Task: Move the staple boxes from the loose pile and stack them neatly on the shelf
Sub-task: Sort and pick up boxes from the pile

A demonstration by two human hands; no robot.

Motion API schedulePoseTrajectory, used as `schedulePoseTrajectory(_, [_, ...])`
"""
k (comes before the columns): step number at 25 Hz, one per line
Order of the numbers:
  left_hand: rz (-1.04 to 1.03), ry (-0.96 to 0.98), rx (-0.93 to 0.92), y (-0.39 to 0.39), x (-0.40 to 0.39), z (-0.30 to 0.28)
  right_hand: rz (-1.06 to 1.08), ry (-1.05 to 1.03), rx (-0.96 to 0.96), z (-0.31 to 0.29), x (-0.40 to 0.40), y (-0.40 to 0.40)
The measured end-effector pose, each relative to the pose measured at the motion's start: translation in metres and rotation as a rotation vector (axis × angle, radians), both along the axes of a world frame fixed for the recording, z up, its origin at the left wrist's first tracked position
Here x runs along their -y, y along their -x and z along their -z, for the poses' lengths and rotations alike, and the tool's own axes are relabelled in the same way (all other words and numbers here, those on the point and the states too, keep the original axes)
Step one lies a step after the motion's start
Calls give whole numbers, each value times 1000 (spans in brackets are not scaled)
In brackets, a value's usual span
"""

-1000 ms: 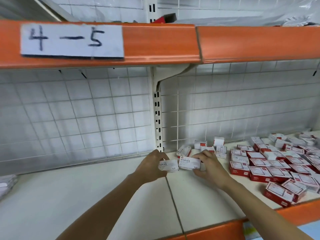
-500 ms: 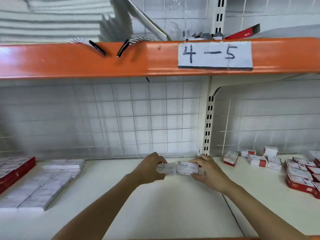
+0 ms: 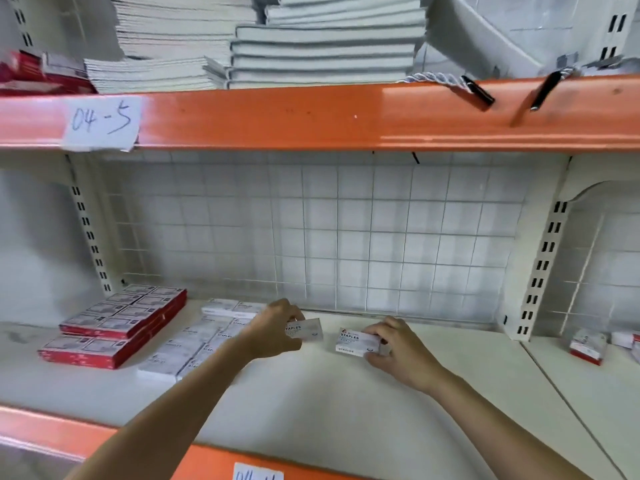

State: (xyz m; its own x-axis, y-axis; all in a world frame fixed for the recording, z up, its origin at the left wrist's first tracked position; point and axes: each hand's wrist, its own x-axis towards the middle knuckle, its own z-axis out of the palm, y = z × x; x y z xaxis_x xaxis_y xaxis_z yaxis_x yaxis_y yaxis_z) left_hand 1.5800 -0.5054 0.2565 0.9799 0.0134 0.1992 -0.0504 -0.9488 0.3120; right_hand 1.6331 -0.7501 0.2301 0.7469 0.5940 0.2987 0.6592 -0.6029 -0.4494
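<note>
The left hand (image 3: 273,327) gripped a white staple box (image 3: 306,330) printed "STAPLES", fingers curled over its top and near end, holding it just above the cream shelf (image 3: 311,403) close to the wire grid back panel (image 3: 346,237). The right hand (image 3: 398,348) gripped a second white staple box (image 3: 356,342) of the same print, thumb under its near edge and fingers over its far edge; the two boxes were near each other with a gap between them, both around the middle of the shelf toward its back edge. To the left of the left hand lay a neat block of white staple boxes (image 3: 187,348), set flat in rows that ran from the back edge toward the front, the forearm crossing its right side. Further left, toward the shelf's left end, stood a stack of red staple boxes (image 3: 114,323), two layers deep, the top layer set back from the lower one. At the right end of the shelf, past the slotted upright (image 3: 540,271), a few loose red-and-white staple boxes (image 3: 588,346) stood or lay apart from one another. The orange beam (image 3: 346,116) overhead bore a handwritten paper label (image 3: 102,121) reading "04-5", and stacked notebooks (image 3: 311,46) rested on the shelf above it. Whether either held box touched the shelf could not be told
</note>
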Motion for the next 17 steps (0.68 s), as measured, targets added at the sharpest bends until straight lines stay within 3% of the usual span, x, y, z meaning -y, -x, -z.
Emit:
schedulePoseTrajectory(8, [-198,4,-54,35,-138,-4,-124,-15,-10,12,-133,14])
schedulePoseTrajectory(17, [-237,58,-3,23,-176,23,-13,2,31,23,-209,14])
